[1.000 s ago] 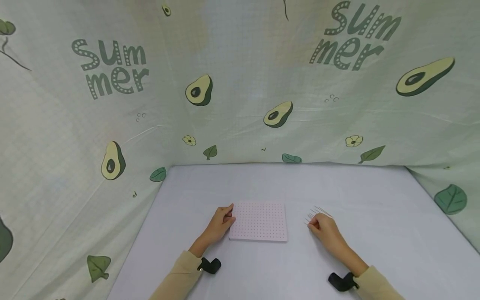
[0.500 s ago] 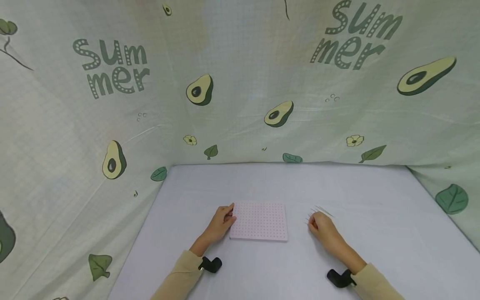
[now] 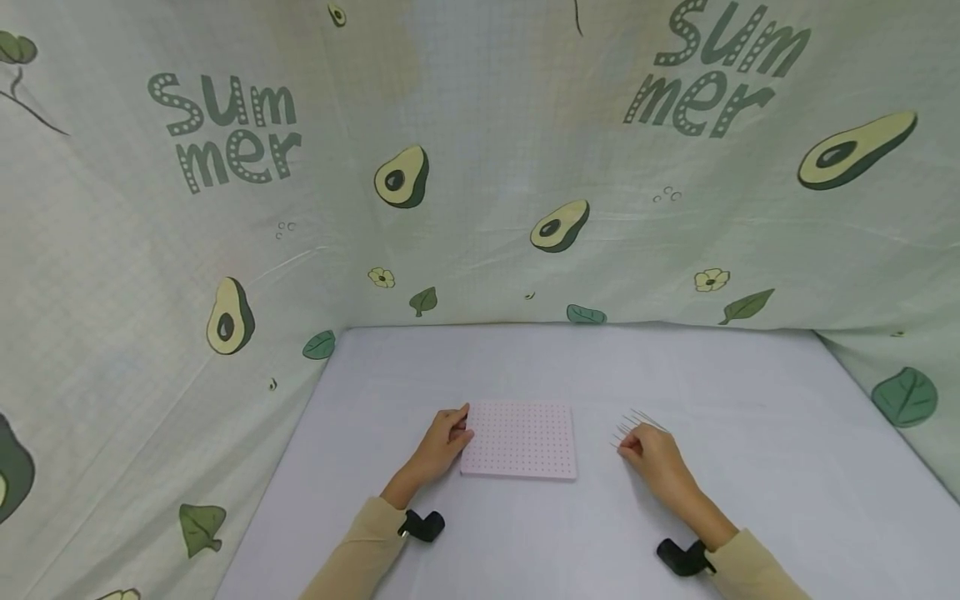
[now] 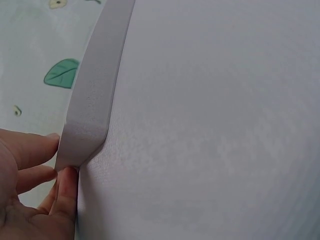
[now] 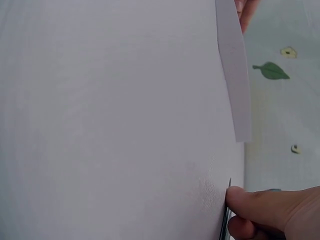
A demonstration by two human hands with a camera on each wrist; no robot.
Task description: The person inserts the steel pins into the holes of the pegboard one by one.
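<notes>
A pale pink pegboard with rows of small holes lies flat on the table. My left hand grips its left edge between thumb and fingers; the left wrist view shows the fingertips at a rounded corner of the board. To the right of the board, my right hand hovers low over several thin sticks, partly hiding them. Up close in the right wrist view, thumb and fingertip pinch a slim, dark pointed stick. Whether it is metal is hard to tell.
A white cloth-covered table spreads around both hands. Behind it and along its sides hangs a pale green curtain printed with avocados and leaves. Each wrist carries a black camera mount.
My right hand's fingers have shifted slightly among the thin sticks. The left hand and the pegboard have kept their places.
</notes>
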